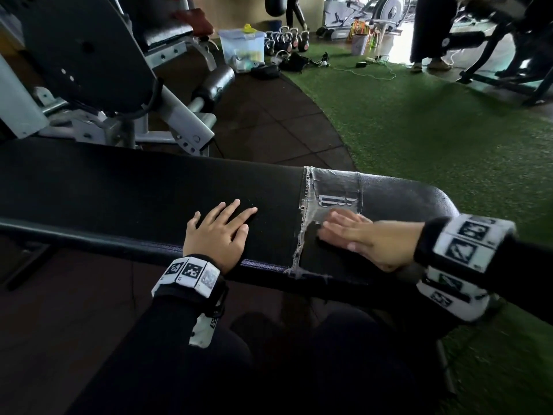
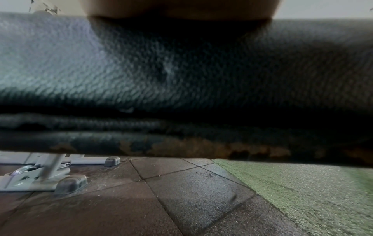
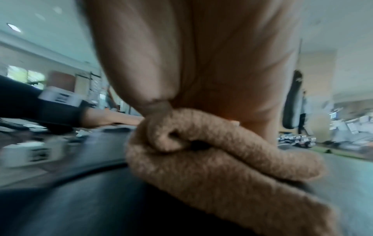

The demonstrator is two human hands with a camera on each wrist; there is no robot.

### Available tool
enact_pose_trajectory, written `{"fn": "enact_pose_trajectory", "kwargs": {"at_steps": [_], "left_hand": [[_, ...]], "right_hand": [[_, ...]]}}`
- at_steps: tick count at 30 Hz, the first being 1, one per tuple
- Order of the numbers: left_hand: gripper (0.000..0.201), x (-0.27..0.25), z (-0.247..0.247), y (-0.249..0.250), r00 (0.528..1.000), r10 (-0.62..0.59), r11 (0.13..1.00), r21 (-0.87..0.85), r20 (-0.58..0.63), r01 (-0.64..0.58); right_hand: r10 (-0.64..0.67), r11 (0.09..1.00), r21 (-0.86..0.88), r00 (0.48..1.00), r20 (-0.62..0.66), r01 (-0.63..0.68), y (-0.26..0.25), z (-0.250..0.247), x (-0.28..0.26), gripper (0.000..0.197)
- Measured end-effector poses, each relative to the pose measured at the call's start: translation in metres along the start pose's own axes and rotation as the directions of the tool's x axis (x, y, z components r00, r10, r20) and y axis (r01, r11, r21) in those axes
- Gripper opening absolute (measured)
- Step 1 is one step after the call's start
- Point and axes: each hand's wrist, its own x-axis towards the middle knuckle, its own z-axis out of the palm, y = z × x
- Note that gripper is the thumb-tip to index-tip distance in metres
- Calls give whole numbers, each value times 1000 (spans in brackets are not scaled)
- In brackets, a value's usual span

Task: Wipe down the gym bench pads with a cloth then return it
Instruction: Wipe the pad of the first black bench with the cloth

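the black padded bench (image 1: 125, 190) runs across the head view from left to right, its cover grained like leather in the left wrist view, where the lower edge shows worn, rust-brown patches. towards the right end the cover is torn along a frayed pale seam, and a strip of grey tape (image 1: 335, 190) with block lettering is wrapped round the pad there.

the left hand (image 1: 217, 232) lies flat on the pad, fingers straight and spread, holding nothing. the right hand (image 1: 363, 238) lies just beside the torn seam, blurred, fingers stretched out flat over the tan cloth (image 3: 212, 159). in the right wrist view that cloth is bunched in folds between the palm and the pad, with the thumb pressed into it; in the head view the hand hides it almost wholly. the two hands are apart, both on the same pad.

behind the bench stands a grey-framed gym machine (image 1: 89, 70) with black pads and a foam roller. the floor below is dark rubber tile, meeting green artificial turf (image 1: 419, 130) along a curved edge. farther back on the floor are a clear plastic storage bin (image 1: 242, 49), a cluster of kettlebells (image 1: 287, 40), loose cables, a hanging punch bag, exercise machines, and the legs of other people.
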Motion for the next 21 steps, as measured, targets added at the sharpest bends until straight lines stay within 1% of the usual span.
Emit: {"fn": "enact_pose_trajectory", "kwargs": {"at_steps": [3,7,9,13,14,15,17,18,19,20,21], "left_hand": [[45,1,1,-1,1000,-2,1000,12,6,2],[46,2,2,-2,1000,-5,999,33,25,5],[46,3,2,-3,1000,-5,1000,31,30,4],[45,2,-1,0,1000,-8,999,31,31,7],[45,2,-2,2,999,-11,999,39,35,9],[45,2,-3,3,999,-15,999,43,48,13],[44,3,-9,7,991,-41,999,27,126,38],[44,4,-14,11,980,-70,997,0,184,71],[46,4,-20,17,967,-109,992,-41,228,121],[49,3,-25,26,959,-151,982,-80,238,174],[53,1,-30,37,959,-187,972,-102,215,212]], "right_hand": [[39,999,0,996,-80,-40,-6,-11,21,55],[10,999,-37,992,-124,-15,-38,-16,39,51],[-19,999,-47,994,-108,14,-51,-16,40,52],[-42,998,38,999,3,42,-71,-5,21,58],[-57,997,62,998,18,56,-75,-1,15,58],[-72,994,87,997,6,71,-77,3,10,57],[-71,982,168,993,-98,87,-74,12,0,52],[-35,971,229,984,-176,75,-69,18,-6,50],[28,955,291,966,-258,50,-62,25,-11,48],[108,937,349,935,-337,17,-52,34,-16,47],[198,913,408,892,-406,-18,-42,44,-21,46]]}}
